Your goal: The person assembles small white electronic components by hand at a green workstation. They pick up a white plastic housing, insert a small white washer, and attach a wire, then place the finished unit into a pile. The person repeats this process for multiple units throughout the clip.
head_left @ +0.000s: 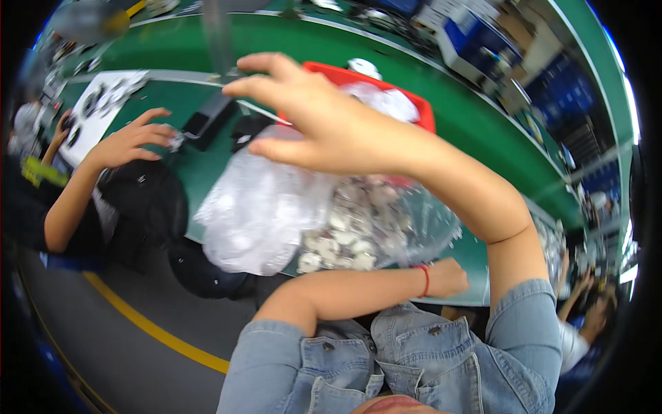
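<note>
My right hand [296,114] reaches across to the left, raised above the green table, with fingers spread and nothing seen in them. Beneath it lies a crumpled translucent white plastic bag [258,214]. My left hand [448,278], a red band on its wrist, is curled closed by the table's near edge; whatever it may hold is hidden. Between my forearms sits a clear plastic bag [420,221] with several small whitish parts [345,238]. Just behind my right forearm stands a red bin [426,114] with white plastic bags [386,100] inside.
At the left, a co-worker's hand [138,141] is near a black box-shaped object [210,121]. A white board [103,107] bears dark parts. Black round stool seats [200,269] stand by the near edge. Beyond a green divider [476,162] are blue crates [558,96].
</note>
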Demonstrator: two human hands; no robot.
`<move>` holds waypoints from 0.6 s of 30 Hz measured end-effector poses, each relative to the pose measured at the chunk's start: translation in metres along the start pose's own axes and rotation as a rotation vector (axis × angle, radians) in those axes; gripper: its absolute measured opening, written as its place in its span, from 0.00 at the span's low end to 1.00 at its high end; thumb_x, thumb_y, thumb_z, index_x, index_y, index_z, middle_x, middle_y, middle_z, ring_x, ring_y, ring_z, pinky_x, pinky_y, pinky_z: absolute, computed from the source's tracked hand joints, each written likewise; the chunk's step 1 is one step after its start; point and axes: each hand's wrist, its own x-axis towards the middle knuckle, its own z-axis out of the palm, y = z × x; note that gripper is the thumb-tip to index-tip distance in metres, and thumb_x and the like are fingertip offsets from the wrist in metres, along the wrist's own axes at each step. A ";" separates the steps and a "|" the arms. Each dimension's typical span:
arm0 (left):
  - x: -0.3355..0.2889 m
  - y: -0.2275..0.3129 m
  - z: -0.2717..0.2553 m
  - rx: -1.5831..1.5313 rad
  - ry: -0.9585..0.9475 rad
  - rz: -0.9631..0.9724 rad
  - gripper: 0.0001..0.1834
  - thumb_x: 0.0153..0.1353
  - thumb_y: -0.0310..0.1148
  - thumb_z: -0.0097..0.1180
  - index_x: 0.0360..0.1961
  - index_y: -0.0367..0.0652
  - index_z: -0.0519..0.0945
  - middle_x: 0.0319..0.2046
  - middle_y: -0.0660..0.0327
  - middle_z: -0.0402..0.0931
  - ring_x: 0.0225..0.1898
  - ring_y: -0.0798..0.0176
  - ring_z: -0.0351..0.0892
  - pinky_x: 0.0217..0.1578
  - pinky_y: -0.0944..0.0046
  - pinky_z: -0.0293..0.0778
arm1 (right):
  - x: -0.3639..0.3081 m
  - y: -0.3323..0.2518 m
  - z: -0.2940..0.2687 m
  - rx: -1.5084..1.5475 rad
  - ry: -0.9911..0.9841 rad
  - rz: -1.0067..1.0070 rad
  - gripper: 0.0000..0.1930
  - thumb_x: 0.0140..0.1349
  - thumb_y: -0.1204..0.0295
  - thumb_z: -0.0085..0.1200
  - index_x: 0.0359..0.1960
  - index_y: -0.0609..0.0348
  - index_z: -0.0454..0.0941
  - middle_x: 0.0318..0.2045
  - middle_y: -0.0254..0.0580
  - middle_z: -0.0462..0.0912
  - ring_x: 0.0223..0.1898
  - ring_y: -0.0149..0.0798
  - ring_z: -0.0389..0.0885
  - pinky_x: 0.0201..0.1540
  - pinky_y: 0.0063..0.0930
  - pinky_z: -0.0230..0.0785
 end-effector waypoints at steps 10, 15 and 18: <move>-0.006 0.007 -0.017 -0.062 -0.065 -0.072 0.07 0.59 0.33 0.53 0.28 0.41 0.78 0.24 0.54 0.79 0.31 0.48 0.81 0.32 0.49 0.75 | -0.192 -0.054 -0.100 0.091 0.118 0.539 0.08 0.62 0.72 0.57 0.34 0.67 0.79 0.29 0.45 0.83 0.32 0.37 0.81 0.39 0.30 0.74; -0.004 0.009 -0.014 -0.082 -0.064 -0.076 0.08 0.60 0.33 0.53 0.29 0.40 0.78 0.24 0.54 0.79 0.29 0.49 0.81 0.33 0.50 0.74 | -0.281 -0.043 -0.082 -0.172 -0.293 0.898 0.08 0.57 0.78 0.57 0.38 0.65 0.81 0.31 0.48 0.81 0.33 0.47 0.81 0.36 0.36 0.73; -0.006 0.007 -0.014 -0.129 -0.020 -0.073 0.09 0.62 0.33 0.51 0.34 0.38 0.79 0.28 0.51 0.79 0.33 0.48 0.80 0.36 0.50 0.73 | -0.279 -0.041 -0.044 -0.018 -0.024 0.746 0.09 0.57 0.81 0.55 0.40 0.65 0.81 0.31 0.50 0.79 0.33 0.53 0.80 0.37 0.38 0.74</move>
